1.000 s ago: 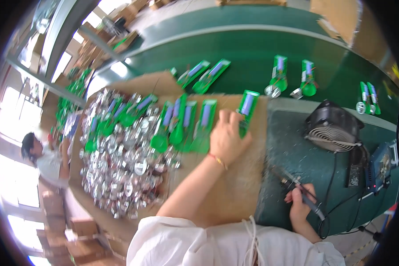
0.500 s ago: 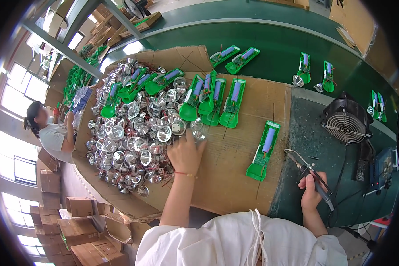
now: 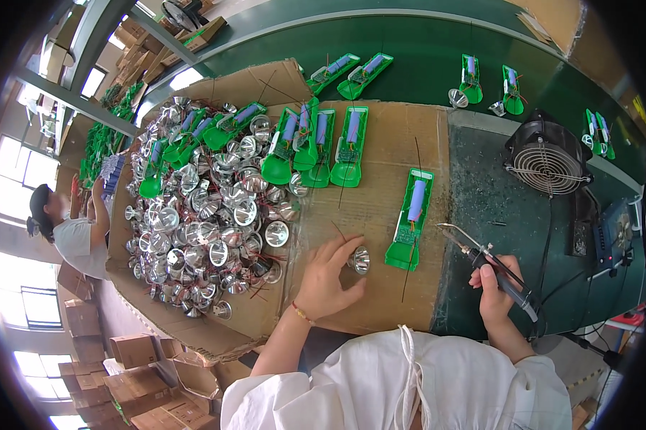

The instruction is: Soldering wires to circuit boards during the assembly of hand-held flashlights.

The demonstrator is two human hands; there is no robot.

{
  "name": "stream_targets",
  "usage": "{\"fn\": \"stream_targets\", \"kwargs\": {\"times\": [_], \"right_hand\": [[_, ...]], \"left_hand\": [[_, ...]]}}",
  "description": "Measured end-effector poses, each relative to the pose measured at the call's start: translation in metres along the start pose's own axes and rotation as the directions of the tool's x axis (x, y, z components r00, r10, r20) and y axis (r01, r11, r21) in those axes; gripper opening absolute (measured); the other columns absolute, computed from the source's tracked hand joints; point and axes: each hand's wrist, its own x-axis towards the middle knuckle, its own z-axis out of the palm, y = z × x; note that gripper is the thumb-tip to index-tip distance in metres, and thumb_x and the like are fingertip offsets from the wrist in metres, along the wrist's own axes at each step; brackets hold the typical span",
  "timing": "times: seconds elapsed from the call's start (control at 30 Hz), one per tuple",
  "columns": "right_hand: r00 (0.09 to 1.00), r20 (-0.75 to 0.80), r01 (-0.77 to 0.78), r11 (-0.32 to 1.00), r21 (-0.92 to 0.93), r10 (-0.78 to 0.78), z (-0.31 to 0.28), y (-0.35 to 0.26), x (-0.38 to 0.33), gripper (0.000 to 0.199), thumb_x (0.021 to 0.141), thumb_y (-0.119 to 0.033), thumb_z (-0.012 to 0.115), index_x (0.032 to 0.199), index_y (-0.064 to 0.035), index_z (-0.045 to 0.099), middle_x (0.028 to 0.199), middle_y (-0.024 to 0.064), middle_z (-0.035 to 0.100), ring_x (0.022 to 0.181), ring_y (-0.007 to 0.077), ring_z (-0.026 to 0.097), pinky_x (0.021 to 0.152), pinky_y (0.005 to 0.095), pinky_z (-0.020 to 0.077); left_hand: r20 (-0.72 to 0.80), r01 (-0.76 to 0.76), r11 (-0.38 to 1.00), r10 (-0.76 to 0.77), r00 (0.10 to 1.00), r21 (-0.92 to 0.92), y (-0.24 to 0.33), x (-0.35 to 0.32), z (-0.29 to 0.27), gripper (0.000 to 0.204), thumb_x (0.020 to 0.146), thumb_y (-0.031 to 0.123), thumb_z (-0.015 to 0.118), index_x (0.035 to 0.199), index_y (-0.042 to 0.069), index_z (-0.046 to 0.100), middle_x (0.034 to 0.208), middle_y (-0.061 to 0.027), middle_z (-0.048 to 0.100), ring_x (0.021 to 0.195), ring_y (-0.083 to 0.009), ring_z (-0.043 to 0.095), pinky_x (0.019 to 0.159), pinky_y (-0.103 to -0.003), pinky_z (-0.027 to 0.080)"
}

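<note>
**Reflector in one hand, soldering iron in the other at a crowded assembly bench**

A worker in a white top sits at a tabletop [image 3: 495,208] covered in dark green, with a broad sheet of brown cardboard [image 3: 380,179] laid across it. The left hand [image 3: 328,276] rests on the cardboard, its fingertips closed around a small silver reflector cup [image 3: 359,260]. Just beside the cup, to its right, lies a green plastic housing [image 3: 410,221] with a blue cylindrical cell set into it, near the cardboard's right edge. The right hand [image 3: 494,287] is clenched around the handle of a soldering iron [image 3: 491,258], whose metal tip points up and left toward the housing without touching it.

To the left, a heap of shiny reflector cups [image 3: 201,229] spreads over the cardboard, red wires threaded among them. A row of further green housings [image 3: 319,147] lies at the far side of the sheet, with more scattered along the green surface behind. A black desk fan [image 3: 547,159] stands at the right, cables trailing toward the front edge.

Beyond the bench, another person [image 3: 72,229] works by bright windows [image 3: 11,197], with stacked cardboard boxes [image 3: 115,373] on the floor below.
</note>
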Motion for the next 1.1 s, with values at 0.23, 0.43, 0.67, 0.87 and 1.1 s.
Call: {"fn": "stream_targets", "kwargs": {"times": [0.23, 0.43, 0.67, 0.87, 1.1], "right_hand": [[1.0, 0.011, 0.021, 1.0, 0.02, -0.021, 0.001, -0.004, -0.004, 0.016, 0.081, -0.007, 0.057, 0.087, 0.0029, 0.046, 0.067, 0.0095, 0.055, 0.052, 0.0113, 0.054, 0.048, 0.0229, 0.0464], [0.999, 0.043, -0.02, 1.0, 0.01, 0.019, -0.002, -0.008, -0.007, 0.016, 0.081, -0.007, 0.058, 0.086, 0.0023, 0.046, 0.066, 0.0101, 0.055, 0.052, 0.0119, 0.054, 0.047, 0.0233, 0.0455], [0.996, 0.081, 0.019, 1.0, 0.02, -0.02, 0.003, -0.012, -0.005, 0.017, 0.081, -0.008, 0.058, 0.086, 0.0026, 0.046, 0.065, 0.0104, 0.056, 0.052, 0.0121, 0.055, 0.048, 0.0239, 0.0461], [0.991, 0.133, 0.002, 1.0, 0.008, -0.003, 0.004, -0.013, -0.005, 0.017, 0.082, -0.011, 0.056, 0.087, 0.0015, 0.045, 0.071, 0.0107, 0.054, 0.052, 0.0119, 0.055, 0.045, 0.0214, 0.0451], [0.978, 0.207, -0.004, 1.0, 0.0, 0.003, 0.004, -0.012, -0.005, 0.019, 0.081, -0.012, 0.057, 0.087, 0.002, 0.045, 0.07, 0.0116, 0.053, 0.053, 0.0126, 0.055, 0.046, 0.0223, 0.0457]], "left_hand": [[-0.123, 0.174, 0.644, -0.39, 0.913, -0.745, -0.013, 0.01, 0.031, 0.041, 0.089, 0.01, 0.049, 0.121, 0.0, 0.026, 0.1, -0.0139, 0.061, 0.086, -0.0141, 0.058, 0.071, -0.023, 0.046], [-0.024, 0.208, 0.424, -0.48, 0.877, -0.881, -0.005, 0.009, 0.031, 0.034, 0.093, 0.015, 0.042, 0.119, -0.001, 0.027, 0.097, -0.016, 0.061, 0.088, -0.0129, 0.056, 0.077, -0.024, 0.043], [-0.064, 0.175, 0.454, -0.464, 0.883, -0.874, -0.007, 0.003, 0.038, 0.024, 0.094, 0.019, 0.038, 0.11, 0.002, 0.033, 0.102, -0.0162, 0.061, 0.085, -0.0106, 0.054, 0.078, -0.023, 0.04], [-0.027, 0.245, 0.476, -0.495, 0.869, -0.844, 0.002, 0.006, 0.038, 0.018, 0.092, 0.017, 0.045, 0.092, 0.0, 0.052, 0.096, -0.0122, 0.063, 0.082, -0.0109, 0.054, 0.076, -0.023, 0.041], [0.062, 0.434, 0.527, -0.582, 0.811, -0.73, 0.022, 0.012, 0.032, 0.011, 0.077, 0.007, 0.066, 0.086, 0.0, 0.065, 0.075, -0.0026, 0.061, 0.067, -0.0072, 0.053, 0.061, -0.021, 0.044]]}}
